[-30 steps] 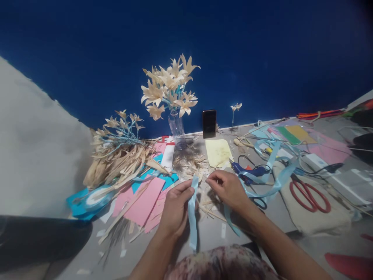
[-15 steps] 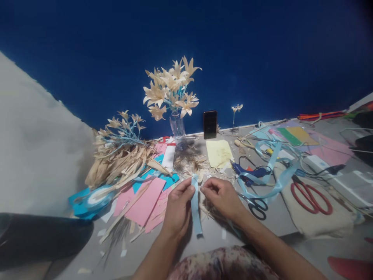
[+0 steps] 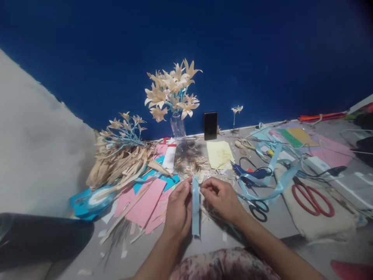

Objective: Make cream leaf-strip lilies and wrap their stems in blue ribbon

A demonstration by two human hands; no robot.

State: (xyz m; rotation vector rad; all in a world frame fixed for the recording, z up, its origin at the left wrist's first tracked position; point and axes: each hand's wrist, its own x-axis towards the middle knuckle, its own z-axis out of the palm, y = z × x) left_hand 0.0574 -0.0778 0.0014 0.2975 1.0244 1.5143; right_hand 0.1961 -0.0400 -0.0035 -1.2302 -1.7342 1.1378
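A strip of light blue ribbon (image 3: pixel 196 212) hangs down between my hands over the table, its lower end loose. My left hand (image 3: pixel 178 208) is closed at the ribbon's upper part, thumb and fingers pinched by its left edge. On the other side, my right hand (image 3: pixel 223 196) is closed in a pinch close to the ribbon's right edge. What sits between those right fingertips is too small to make out. Just beyond the hands lie dried fibre scraps (image 3: pixel 194 165).
A glass vase (image 3: pixel 178 132) holds pale flowers (image 3: pixel 171 87) against the blue wall. Dried husks (image 3: pixel 116 169) and pink paper (image 3: pixel 145 202) lie left. Rightward are a blue glue gun (image 3: pixel 250 173), black scissors (image 3: pixel 258 210), red-handled scissors (image 3: pixel 313 198) and yellow paper (image 3: pixel 219 154). A phone (image 3: pixel 210 125) leans upright.
The ribbon has turned to hang straighter and face me more. My left thumb has shifted off the ribbon's face to its left edge. My right hand has barely moved.
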